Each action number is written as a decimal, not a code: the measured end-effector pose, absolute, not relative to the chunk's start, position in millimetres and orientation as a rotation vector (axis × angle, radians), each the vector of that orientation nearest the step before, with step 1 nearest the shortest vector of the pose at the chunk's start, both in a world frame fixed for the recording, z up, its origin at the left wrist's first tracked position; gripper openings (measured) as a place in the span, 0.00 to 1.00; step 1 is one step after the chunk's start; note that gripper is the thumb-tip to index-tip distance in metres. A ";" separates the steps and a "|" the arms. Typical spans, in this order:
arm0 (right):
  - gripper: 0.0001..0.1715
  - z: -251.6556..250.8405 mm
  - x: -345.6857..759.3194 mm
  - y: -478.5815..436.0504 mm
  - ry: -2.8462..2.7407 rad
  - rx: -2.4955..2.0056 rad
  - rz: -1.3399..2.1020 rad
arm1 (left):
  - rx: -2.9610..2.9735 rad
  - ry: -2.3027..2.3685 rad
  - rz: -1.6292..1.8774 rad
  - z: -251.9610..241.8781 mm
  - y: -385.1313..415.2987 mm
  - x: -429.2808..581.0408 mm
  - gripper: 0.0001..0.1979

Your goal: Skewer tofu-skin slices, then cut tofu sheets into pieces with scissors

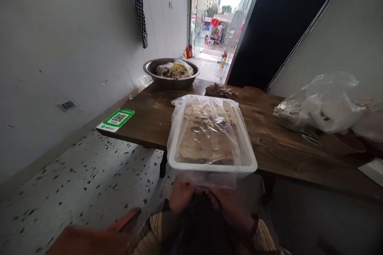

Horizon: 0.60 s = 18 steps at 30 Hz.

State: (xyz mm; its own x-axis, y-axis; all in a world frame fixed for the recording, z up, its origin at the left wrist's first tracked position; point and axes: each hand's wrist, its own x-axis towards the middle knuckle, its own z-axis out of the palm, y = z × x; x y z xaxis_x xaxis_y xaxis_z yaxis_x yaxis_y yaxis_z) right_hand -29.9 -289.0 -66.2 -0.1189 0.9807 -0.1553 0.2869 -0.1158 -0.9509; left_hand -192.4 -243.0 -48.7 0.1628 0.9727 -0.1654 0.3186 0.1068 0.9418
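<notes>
white plastic tray under clear plastic film, on the near edge of a wooden table, left hand and right hand with curled fingers just below the tray, cannot tell whether they pinch the film, metal basin far left

Plaid left sleeve at seven o'clock, dark with tan checks; matching right sleeve at five, dark wristband beside it!
</notes>
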 end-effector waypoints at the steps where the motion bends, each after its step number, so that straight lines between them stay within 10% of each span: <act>1: 0.24 -67.0 -27.1 -293.2 -1.461 -1.539 1.241 | 1.404 1.348 0.807 -50.1 -243.1 -190.9 0.08; 11: 0.16 -61.8 5.7 -315.7 -1.781 -1.576 0.411 | 1.535 1.372 0.759 -78.2 -249.0 -182.6 0.10; 18: 0.18 -50.0 -3.6 -310.7 -1.109 -1.488 1.253 | 1.522 1.316 0.620 -79.3 -248.8 -181.5 0.12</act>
